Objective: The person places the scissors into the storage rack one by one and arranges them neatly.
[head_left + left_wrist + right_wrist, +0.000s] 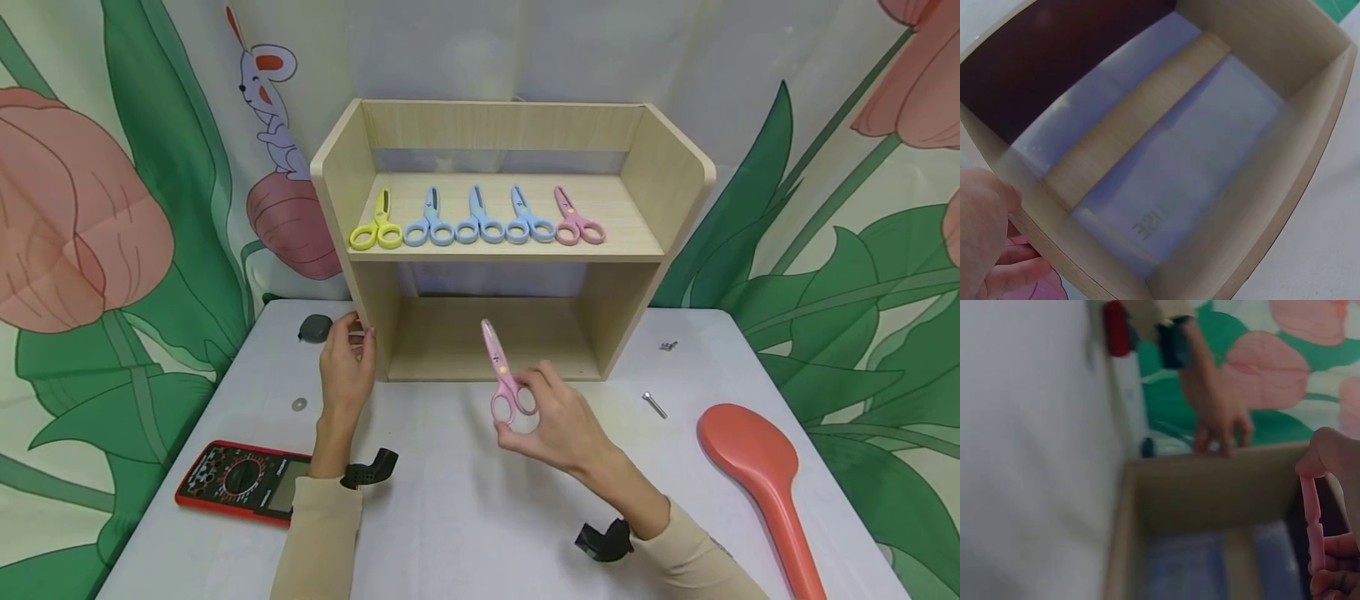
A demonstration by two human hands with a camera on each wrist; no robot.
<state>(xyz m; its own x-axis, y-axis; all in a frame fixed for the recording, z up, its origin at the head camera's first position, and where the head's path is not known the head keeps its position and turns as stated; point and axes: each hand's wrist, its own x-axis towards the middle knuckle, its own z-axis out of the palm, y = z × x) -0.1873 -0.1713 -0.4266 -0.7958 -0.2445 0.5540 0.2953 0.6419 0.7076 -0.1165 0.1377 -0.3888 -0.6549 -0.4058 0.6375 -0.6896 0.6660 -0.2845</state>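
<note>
Pink scissors (500, 367) are in my right hand (553, 421), which pinches them by the handle loops, blades pointing up, in front of the shelf's lower compartment. The right wrist view shows the pink scissors (1312, 522) edge-on between thumb and fingers. My left hand (348, 367) is against the outer left side of the wooden shelf (495, 250), fingertips touching near its front edge. Along the upper board stand or lie, left to right, yellow scissors (377, 223), several blue scissors (480, 218) and another pink pair (576, 221), all with handles toward the front.
At left lie a multimeter (240, 482), a grey disc (299, 404) and a dark rounded object (315, 327). A red spoon-shaped paddle (750, 454), a bolt (654, 405) and small metal pieces (668, 346) are at right. Printed curtains hang behind the white table (442, 517).
</note>
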